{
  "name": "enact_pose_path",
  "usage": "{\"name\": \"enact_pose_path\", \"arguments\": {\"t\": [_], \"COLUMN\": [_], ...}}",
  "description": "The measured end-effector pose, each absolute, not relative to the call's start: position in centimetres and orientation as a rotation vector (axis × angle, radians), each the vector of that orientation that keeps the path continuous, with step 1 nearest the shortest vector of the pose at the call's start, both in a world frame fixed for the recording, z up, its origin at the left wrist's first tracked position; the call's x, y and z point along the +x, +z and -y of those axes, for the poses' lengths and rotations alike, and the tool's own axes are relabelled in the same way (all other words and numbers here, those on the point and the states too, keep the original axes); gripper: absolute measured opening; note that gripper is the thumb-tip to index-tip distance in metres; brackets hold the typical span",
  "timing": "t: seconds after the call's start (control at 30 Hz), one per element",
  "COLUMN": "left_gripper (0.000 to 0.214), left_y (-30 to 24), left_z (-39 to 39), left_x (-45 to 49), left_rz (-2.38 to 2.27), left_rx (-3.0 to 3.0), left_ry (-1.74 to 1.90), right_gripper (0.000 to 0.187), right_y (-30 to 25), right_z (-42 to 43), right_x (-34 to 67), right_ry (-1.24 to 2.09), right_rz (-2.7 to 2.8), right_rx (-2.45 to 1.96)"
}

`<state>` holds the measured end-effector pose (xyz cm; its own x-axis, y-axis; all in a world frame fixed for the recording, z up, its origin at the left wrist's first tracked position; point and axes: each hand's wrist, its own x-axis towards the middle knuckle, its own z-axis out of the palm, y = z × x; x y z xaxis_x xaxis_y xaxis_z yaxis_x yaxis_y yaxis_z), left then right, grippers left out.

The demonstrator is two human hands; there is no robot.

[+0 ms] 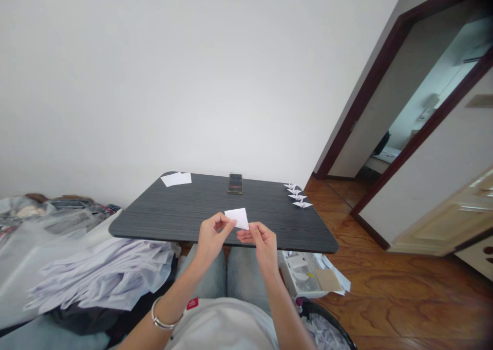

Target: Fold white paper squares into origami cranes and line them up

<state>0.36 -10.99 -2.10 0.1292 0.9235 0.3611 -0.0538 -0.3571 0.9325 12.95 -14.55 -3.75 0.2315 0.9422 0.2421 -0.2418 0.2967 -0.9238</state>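
Note:
A small folded piece of white paper point(237, 217) is held up over the near edge of the dark table. My left hand point(213, 235) pinches its left side between thumb and fingers. At its lower right corner, my right hand point(263, 241) grips the paper with thumb and forefinger, the other fingers curled below. Several folded white paper cranes point(300, 198) stand in a row at the table's right side. White paper sheets point(176, 179) lie at the far left corner.
A phone point(235, 183) leans upright at the back of the black table point(173, 211), near the wall. White cloth-like items point(103, 273) are piled at left. To the right are an open white box point(302, 275) and a black bin point(327, 324) with crumpled paper on the wooden floor.

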Motion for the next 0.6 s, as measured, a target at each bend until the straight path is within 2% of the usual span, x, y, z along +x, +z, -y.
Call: {"name": "enact_pose_path", "arguments": {"t": [0.13,0.3,0.6], "left_gripper": [0.019,0.021,0.018], "left_y": [-2.0,-1.78,-1.69], "left_z": [10.87,11.13,11.47], "left_x": [0.28,0.38,0.67], "left_rz": [-0.881,-0.882,-0.862], "left_rx": [1.493,1.494,1.477], "left_ry": [1.366,1.363,1.411], "right_gripper": [0.023,0.005,0.009], "right_y": [-3.99,-4.12,-3.82], "right_z": [14.55,14.56,14.8], "right_x": [13.06,13.15,12.48], "right_ry": [0.858,0.871,0.848], "right_rz": [1.007,1.04,0.959], "right_rx": [-0.846,-0.913,-0.911]}}
